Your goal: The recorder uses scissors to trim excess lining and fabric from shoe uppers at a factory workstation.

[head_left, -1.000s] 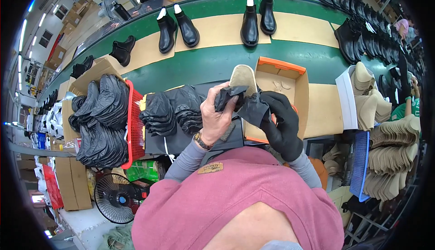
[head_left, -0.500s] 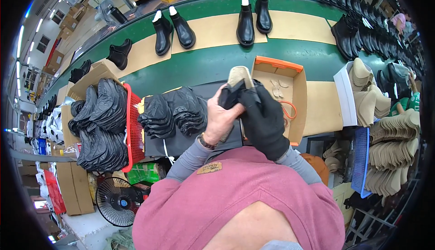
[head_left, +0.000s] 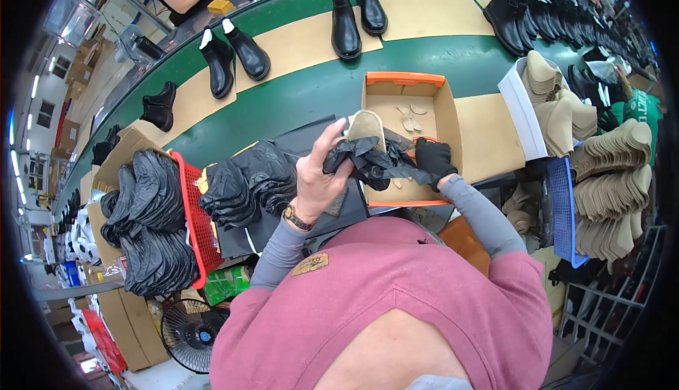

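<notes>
My bare left hand (head_left: pixel 316 181) is closed on a beige insole (head_left: pixel 368 125) with thin, crumpled black lining (head_left: pixel 373 161) around its lower part. The insole's rounded end sticks up out of the lining, and a loose flap trails to the right. In a black glove, my right hand (head_left: pixel 433 159) reaches into an open cardboard box (head_left: pixel 453 115) with an orange rim. Its fingers are closed around the orange-handled scissors (head_left: pixel 426 140), whose blades I cannot make out. Small beige offcuts (head_left: pixel 409 120) lie in the box.
Stacked black linings (head_left: pixel 233 186) lie left of my hands, beside a red basket (head_left: pixel 189 202) of more linings. A white bin (head_left: pixel 520 111) and blue basket (head_left: pixel 563 213) with beige insoles stand right. Black boots (head_left: pixel 346 33) line the green bench (head_left: pixel 297 100). A fan (head_left: pixel 194 335) stands lower left.
My right hand has left the insole and moved right and down into the box, onto the scissors. My left hand still holds the insole, and the lining now spreads out loosely.
</notes>
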{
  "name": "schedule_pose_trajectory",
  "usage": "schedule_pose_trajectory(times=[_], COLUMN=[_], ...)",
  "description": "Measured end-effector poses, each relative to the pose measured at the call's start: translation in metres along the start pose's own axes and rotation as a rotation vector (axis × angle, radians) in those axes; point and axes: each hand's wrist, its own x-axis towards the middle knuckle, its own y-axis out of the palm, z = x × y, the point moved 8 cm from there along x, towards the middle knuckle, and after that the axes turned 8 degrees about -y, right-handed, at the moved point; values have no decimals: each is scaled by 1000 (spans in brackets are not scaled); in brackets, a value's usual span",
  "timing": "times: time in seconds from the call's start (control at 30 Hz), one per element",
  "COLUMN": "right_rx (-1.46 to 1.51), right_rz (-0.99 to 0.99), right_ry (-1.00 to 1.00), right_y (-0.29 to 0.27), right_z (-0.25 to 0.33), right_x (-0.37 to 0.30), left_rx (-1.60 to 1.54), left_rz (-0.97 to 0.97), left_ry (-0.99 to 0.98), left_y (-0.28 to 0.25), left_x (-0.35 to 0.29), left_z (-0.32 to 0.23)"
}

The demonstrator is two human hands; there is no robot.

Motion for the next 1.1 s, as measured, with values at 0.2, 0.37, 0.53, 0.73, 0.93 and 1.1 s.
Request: schedule_pose_trajectory(times=[0.2,0.37,0.53,0.73,0.93,1.1], right_rx=[289,1188,1385,1424,1310,877], right_rz=[35,152,65,2,-97,-122], right_ry=[-198,-147,-188,-278,-324,-476], right_y=[-12,-64,-95,-120,-142,-138], right_z=[-13,-28,-20,-4,-12,-7], right_x=[-12,-55,-87,-110,-122,-131], left_rx=[152,232,275,262,204,175], left_rz=[98,130,190,166,254,321], left_ry=[209,274,276,246,306,338], left_y=[-5,-15,-15,-18,1,12], left_x=[1,1,16,33,27,22], left_z=[-13,-9,-7,-9,-16,-22])
